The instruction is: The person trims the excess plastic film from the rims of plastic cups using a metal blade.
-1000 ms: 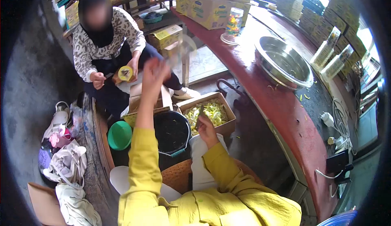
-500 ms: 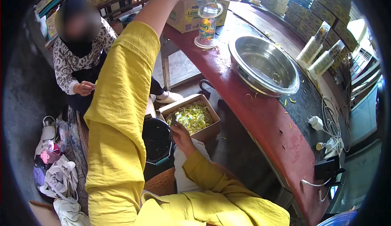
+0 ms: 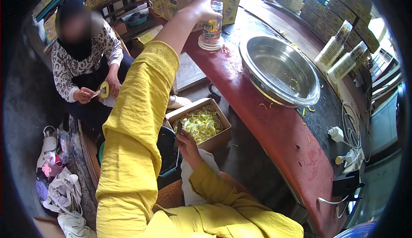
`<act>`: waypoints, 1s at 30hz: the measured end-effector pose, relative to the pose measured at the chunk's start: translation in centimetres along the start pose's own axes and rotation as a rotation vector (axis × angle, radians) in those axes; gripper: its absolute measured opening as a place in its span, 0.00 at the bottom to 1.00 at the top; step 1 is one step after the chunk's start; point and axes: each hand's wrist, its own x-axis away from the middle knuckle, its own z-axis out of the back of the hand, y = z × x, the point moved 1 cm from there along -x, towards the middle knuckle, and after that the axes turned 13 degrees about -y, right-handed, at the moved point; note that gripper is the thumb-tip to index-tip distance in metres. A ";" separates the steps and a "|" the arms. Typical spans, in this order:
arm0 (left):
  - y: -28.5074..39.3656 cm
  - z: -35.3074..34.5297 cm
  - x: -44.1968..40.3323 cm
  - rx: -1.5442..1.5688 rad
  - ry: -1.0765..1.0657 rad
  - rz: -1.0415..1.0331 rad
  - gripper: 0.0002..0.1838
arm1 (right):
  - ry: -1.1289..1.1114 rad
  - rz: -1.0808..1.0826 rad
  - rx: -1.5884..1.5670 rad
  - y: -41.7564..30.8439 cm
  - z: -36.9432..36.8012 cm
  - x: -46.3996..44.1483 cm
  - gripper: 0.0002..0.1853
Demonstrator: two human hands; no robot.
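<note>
My left hand reaches out far over the red table edge. Its fingers are wrapped around the upper part of a printed clear plastic cup, which stands upright on a pale round base. Low in the middle, my right hand is closed on a small dark flat piece that looks like a blade. That hand is beside a cardboard box filled with yellow-green and whitish shreds. A black bucket lies just left of it, partly behind my left sleeve.
A large steel basin sits on the red and black table. Stacks of clear cups, white cables and cartons stand farther off. To the left, a seated person holds a small yellow piece. Bags lie nearby.
My left hand has come down with the upper cup, which now sits over the lower one. The seated person's other hand and a yellow piece have come into view. My right hand has barely moved.
</note>
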 end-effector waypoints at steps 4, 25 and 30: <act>0.2 -2.1 3.6 -0.180 0.492 -0.080 0.42 | -0.040 0.021 -0.002 0.1 0.5 -0.5 0.13; 10.6 3.6 44.8 1.143 0.348 -0.983 0.08 | 0.021 0.034 0.149 -0.1 -0.2 -0.4 0.12; 9.4 4.2 46.7 0.978 0.382 -0.870 0.06 | 0.074 0.021 0.176 -0.7 0.4 -0.5 0.13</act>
